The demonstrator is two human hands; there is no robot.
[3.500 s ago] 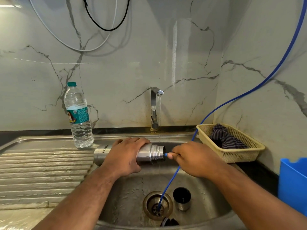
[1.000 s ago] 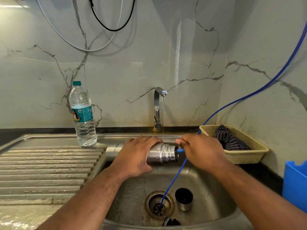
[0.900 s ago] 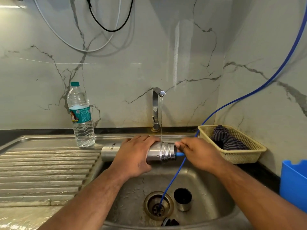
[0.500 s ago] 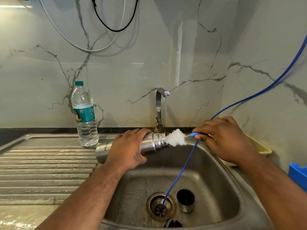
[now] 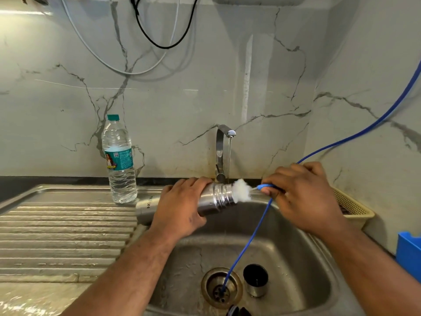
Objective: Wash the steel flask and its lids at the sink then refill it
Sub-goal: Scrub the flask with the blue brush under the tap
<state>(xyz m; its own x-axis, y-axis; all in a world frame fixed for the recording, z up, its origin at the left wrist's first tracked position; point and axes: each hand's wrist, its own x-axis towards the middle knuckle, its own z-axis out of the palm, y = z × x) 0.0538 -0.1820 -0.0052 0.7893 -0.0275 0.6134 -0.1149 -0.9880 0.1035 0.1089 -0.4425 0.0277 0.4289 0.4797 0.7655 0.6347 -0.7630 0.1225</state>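
Left hand [image 5: 180,208] has its fingers wrapped tight round the cylindrical brushed-steel flask [image 5: 218,197], held almost level above the stainless sink's [image 5: 296,258] left rim, mouth pointing right. Right hand [image 5: 303,197] pinches the blue plastic handle [image 5: 264,187] of a bottle brush, its fluffy white head [image 5: 241,192] right at the flask's mouth. Watch that thin blue hose [image 5: 248,242]: it runs just under the right hand down to the drain, and a stroke could snag it. Wet steel, too: a hard shove may twist the flask loose onto the small steel cup lid [image 5: 255,280] below.
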